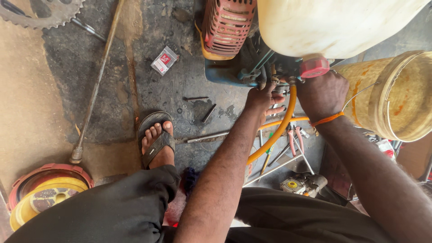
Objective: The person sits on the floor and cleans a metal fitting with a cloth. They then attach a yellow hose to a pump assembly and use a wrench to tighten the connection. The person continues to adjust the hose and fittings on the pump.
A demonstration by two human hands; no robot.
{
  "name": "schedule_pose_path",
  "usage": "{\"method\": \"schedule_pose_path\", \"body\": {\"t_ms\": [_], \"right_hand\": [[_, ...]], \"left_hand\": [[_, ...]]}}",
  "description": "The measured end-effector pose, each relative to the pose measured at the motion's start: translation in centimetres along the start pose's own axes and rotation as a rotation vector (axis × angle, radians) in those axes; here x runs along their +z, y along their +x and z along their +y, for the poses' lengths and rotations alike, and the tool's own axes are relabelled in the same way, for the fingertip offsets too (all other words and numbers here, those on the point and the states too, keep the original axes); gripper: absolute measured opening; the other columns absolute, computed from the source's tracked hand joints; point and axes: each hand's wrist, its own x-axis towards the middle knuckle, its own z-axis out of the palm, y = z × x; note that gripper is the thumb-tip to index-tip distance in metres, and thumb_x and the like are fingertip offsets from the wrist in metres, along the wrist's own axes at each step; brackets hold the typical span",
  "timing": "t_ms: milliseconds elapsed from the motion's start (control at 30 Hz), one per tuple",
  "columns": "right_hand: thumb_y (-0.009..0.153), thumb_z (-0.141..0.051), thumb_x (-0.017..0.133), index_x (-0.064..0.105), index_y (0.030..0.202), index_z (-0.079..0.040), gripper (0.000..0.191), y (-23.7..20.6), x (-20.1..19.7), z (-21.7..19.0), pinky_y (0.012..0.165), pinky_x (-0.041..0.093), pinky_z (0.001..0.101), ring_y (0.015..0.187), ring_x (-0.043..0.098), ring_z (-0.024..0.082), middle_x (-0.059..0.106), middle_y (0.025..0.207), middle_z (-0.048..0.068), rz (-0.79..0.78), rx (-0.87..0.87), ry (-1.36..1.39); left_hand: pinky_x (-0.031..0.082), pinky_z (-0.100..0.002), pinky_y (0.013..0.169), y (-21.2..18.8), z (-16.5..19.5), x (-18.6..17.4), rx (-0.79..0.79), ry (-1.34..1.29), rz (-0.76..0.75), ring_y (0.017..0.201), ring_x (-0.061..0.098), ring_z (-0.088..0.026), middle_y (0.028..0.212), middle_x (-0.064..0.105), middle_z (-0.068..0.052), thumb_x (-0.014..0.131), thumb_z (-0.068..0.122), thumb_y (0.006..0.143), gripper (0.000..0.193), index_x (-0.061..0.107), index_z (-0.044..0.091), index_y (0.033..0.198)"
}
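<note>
The left hand (pixel 263 99) reaches up to the small metal fitting (pixel 275 81) under the big cream plastic tank (pixel 333 22), fingers (pixel 275 109) loosely spread below it, clamped on nothing. The right hand (pixel 321 95), with an orange band at the wrist, rests just below the red round cap (pixel 314 67); its fingers are hidden, so I cannot tell their state. A yellow rubber hose (pixel 281 126) hangs from the fitting between both hands, above pliers (pixel 294 139) on the floor.

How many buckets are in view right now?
1: a yellowish bucket lying on its side at the right edge, beside the right hand. Others may be hidden off-frame.
</note>
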Motion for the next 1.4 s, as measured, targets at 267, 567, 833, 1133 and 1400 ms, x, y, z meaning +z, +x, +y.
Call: {"method": "schedule_pose_path", "body": {"t_ms": [267,567,833,1133,1400], "right_hand": [[0.098,-0.034,0.073,0.067,0.102,-0.010,0.025,0.2,-0.4,-0.2,0.058,0.053,0.0501,0.068,0.070,0.040,0.070,0.075,0.018,-0.141,0.134,0.050],[0.097,-0.012,0.056,0.066,0.089,-0.006,0.014,1.1,1.1,3.6,0.058,0.051,0.0346,0.064,0.066,0.021,0.067,0.072,0.007,-0.475,0.150,0.903],[0.103,-0.019,0.050,0.053,0.079,-0.014,0.025,2.2,-0.4,2.0,0.047,0.029,0.0287,0.049,0.036,0.011,0.043,0.059,-0.001,-0.571,0.568,1.694],[0.107,-0.027,0.050,0.049,0.078,-0.021,0.030,2.0,1.7,1.7,0.052,0.030,0.0272,0.052,0.037,0.009,0.042,0.062,-0.005,-0.466,0.822,1.868],[0.107,-0.028,0.051,0.056,0.086,-0.020,0.023,2.1,2.5,1.0,0.048,0.030,0.0231,0.052,0.039,0.006,0.046,0.065,-0.006,-0.395,0.798,1.845]], "left_hand": [[0.068,-0.045,0.078,-4.8,2.0,1.2,0.111,0.409,0.330,0.090,0.074,-0.026,0.096,0.067,-0.013,0.067,0.044,0.095,0.051,0.059,-0.002,0.116],[0.054,-0.045,0.077,-8.4,2.3,3.8,0.789,0.627,0.560,0.088,0.073,-0.031,0.098,0.074,-0.012,0.056,0.046,0.103,0.038,0.063,0.008,0.098],[0.059,-0.037,0.072,-4.9,2.2,3.8,0.404,0.415,0.281,0.078,0.073,-0.025,0.088,0.076,-0.014,0.067,0.056,0.093,0.059,0.071,-0.002,0.106],[0.060,-0.036,0.068,-1.3,0.0,3.8,0.239,-0.015,0.048,0.071,0.071,-0.016,0.085,0.076,-0.006,0.070,0.054,0.089,0.053,0.072,0.002,0.095],[0.055,-0.044,0.078,-2.6,1.2,4.0,0.059,-0.071,-0.022,0.085,0.068,-0.022,0.090,0.071,-0.004,0.072,0.066,0.082,0.064,0.069,0.007,0.106]]}}
